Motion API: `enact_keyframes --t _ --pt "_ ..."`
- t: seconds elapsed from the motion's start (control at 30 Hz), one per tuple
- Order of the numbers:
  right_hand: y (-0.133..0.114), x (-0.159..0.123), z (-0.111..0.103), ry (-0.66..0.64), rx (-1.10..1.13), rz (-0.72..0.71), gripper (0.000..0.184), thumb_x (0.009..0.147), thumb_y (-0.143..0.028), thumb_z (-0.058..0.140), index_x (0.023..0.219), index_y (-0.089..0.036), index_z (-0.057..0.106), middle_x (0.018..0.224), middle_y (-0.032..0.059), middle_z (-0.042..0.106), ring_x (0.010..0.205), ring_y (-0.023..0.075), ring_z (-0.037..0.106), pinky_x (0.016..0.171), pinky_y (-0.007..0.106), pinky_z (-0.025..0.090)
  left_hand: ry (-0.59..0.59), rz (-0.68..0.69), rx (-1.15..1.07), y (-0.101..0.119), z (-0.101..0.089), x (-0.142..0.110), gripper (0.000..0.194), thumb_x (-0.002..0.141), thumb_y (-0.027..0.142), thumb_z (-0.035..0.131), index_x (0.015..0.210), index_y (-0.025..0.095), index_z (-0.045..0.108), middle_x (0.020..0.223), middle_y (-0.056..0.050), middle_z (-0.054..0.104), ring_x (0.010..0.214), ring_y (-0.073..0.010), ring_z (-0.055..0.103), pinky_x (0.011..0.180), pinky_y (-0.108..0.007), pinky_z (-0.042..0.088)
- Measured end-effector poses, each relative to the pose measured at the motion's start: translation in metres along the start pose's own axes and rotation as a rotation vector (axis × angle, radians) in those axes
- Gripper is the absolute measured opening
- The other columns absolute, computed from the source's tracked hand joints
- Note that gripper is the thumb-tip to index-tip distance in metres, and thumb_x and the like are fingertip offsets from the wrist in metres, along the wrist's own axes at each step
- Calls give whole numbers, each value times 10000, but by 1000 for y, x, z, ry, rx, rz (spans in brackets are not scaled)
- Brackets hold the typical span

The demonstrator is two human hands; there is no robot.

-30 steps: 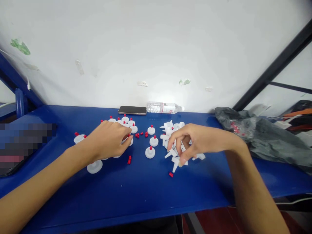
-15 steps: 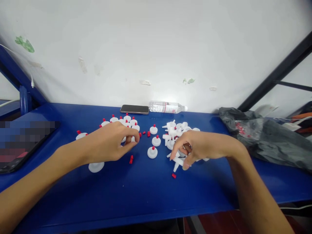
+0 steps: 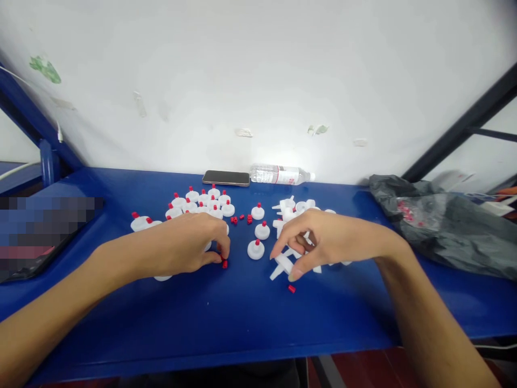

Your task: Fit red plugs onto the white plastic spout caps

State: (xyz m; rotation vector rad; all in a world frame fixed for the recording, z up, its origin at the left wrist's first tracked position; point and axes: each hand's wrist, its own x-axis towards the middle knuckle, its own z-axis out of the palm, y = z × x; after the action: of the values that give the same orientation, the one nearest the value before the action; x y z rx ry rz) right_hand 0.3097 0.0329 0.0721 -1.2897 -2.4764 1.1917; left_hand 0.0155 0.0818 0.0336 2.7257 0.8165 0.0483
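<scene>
My left hand [image 3: 194,240] is closed in a pinch low over the table, its thumb and fingertip at a small red cap [image 3: 225,264]. Between thumb and forefinger of my right hand [image 3: 309,242] is a white plastic nozzle [image 3: 284,262], its thin spout pointing down to the left. Beneath and behind that hand lies a pile of similar white nozzles [image 3: 287,207], partly hidden. A loose red cap [image 3: 291,289] lies just below the right thumb. Between the hands stand several white nozzles with red tips, the nearest one [image 3: 256,249] upright on its round base.
More red-tipped nozzles [image 3: 191,195] stand behind my left hand, near loose red caps [image 3: 241,217]. A phone [image 3: 226,178] and a plastic bottle [image 3: 278,174] lie along the wall. A dark plastic bag [image 3: 456,231] covers the right side; a dark device [image 3: 36,242] sits left.
My left hand has lowered to the red cap on the table and closed on it. My right hand has shifted slightly left with the white nozzle, which has turned. The view has shifted a little.
</scene>
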Motion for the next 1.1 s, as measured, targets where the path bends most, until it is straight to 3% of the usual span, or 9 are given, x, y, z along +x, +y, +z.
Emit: enact_keyframes --t 0.1,0.2,0.27,0.37,0.47,0.67,0.93,1.1 --pt "-2 4 4 65 12 -55 359 740 -455 866 1047 -279 808 700 -45 563 593 100 498 511 232 353 4 -20 0 2 -2 2 176 853 173 694 877 336 757 897 64 736 659 -113 635 605 -235 423" --pt "-6 7 8 167 22 -116 345 752 -446 859 1053 -287 804 880 -11 683 680 113 579 566 235 418 55 -23 -46 8 -9 2 107 896 226 657 899 296 738 830 61 744 636 -107 641 588 -217 432" --pt "-9 9 10 274 43 -128 334 766 -442 847 1054 -279 798 993 9 722 737 125 627 591 237 451 149 -8 -106 15 -14 4 104 920 268 637 933 274 740 772 52 744 602 -106 634 573 -208 440" --pt "-11 12 13 435 65 -107 334 806 -431 814 1087 -254 781 892 13 752 702 136 662 590 245 467 333 -10 -235 22 -16 7 139 927 321 645 958 247 759 715 35 735 525 -98 596 518 -202 441" --pt "-9 14 15 521 72 -136 320 826 -411 799 1096 -242 770 864 16 763 705 150 695 592 250 478 418 -59 -378 24 -13 10 170 928 375 661 968 245 765 609 44 689 458 -92 569 453 -195 430" --pt "-8 15 18 597 96 -153 321 805 -412 815 1064 -230 764 868 28 755 659 150 688 552 251 502 489 -83 -555 26 -7 12 200 905 408 705 961 224 762 564 40 675 457 -102 613 423 -180 459" --pt "-12 13 18 634 108 -172 309 795 -385 828 1046 -217 760 860 26 746 684 158 695 511 231 495 589 -92 -620 34 -5 14 147 897 349 720 931 213 764 499 55 641 417 -93 590 344 -162 362" --pt "-14 12 18 626 135 -173 319 801 -393 824 1053 -209 759 834 30 739 658 156 685 494 229 482 642 -68 -652 33 -4 12 161 903 365 714 920 215 770 630 20 704 483 -112 665 355 -169 369"
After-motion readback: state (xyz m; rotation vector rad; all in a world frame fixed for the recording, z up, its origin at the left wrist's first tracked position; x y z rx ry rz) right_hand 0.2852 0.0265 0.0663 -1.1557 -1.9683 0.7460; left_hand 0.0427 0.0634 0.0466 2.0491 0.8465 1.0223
